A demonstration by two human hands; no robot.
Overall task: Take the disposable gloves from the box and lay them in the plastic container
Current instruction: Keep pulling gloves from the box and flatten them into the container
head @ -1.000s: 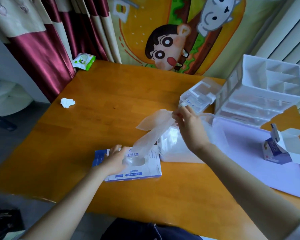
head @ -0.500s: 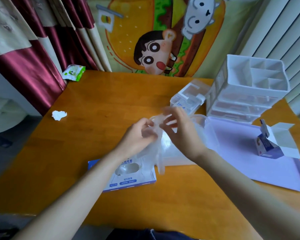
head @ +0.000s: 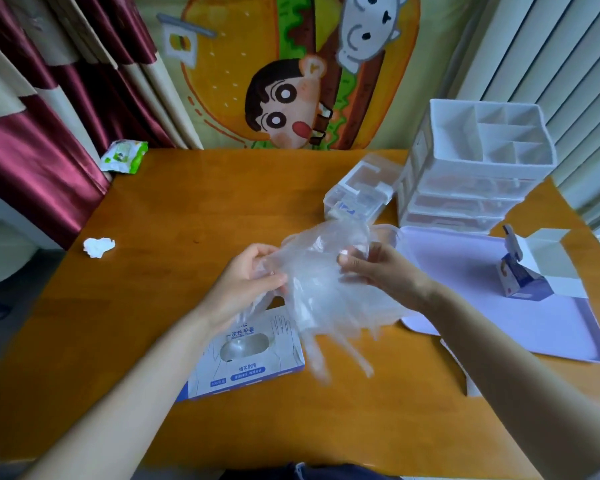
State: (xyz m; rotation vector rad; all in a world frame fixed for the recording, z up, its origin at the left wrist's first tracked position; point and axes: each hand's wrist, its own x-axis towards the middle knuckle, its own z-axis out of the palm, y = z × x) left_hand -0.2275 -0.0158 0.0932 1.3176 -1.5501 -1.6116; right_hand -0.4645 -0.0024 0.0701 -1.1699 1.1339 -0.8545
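Clear, thin disposable gloves [head: 323, 289], pinched by left hand [head: 246, 278] and right hand [head: 378, 268], hanging at 1 o'clock from the glove box [head: 253, 358]. Likely very light, floppy and slippery; best pinched at the cuff.

Soft daylight, no harsh shadows; wide-angle edge warp, slight motion blur.

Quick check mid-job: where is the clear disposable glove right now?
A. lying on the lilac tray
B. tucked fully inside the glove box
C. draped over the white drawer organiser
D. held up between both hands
D: the left hand and the right hand each pinch the clear disposable glove, which hangs spread between them above the wooden table.
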